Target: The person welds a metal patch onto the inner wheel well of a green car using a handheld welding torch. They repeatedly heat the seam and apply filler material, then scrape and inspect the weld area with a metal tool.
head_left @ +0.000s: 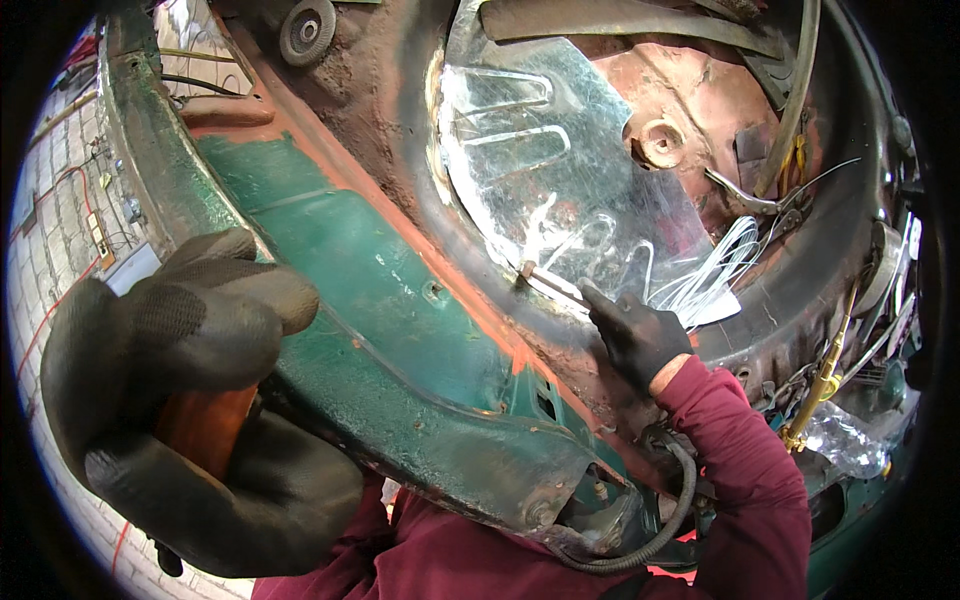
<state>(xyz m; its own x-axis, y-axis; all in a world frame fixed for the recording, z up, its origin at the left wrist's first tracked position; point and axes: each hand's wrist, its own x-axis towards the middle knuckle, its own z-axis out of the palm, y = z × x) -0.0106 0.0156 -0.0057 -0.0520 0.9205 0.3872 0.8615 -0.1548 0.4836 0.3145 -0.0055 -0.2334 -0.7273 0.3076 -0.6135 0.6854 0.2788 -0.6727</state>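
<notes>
My right hand (pixel 640 335), in a black glove, is closed round the end of a thin tool with a small crosswise head (pixel 560 287), like a chipping hammer. The tool's head lies at the lower left edge of a shiny sheet-metal patch (pixel 600 190), by the whitish seam along its rim. Large in the left foreground, my left hand (pixel 200 400) wears a dark coated glove. Its fingers curl round a smooth orange-brown piece (pixel 207 425) that I cannot name; most of it is hidden by the glove.
Green and rust-red car bodywork (pixel 350 270) curves between my hands. White thin rods (pixel 710 270) lie on the patch's right, near locking pliers (pixel 745 195). A grinding disc (pixel 307 32) sits at the top. A brass torch (pixel 825 380) and plastic bottle (pixel 848 440) are at right.
</notes>
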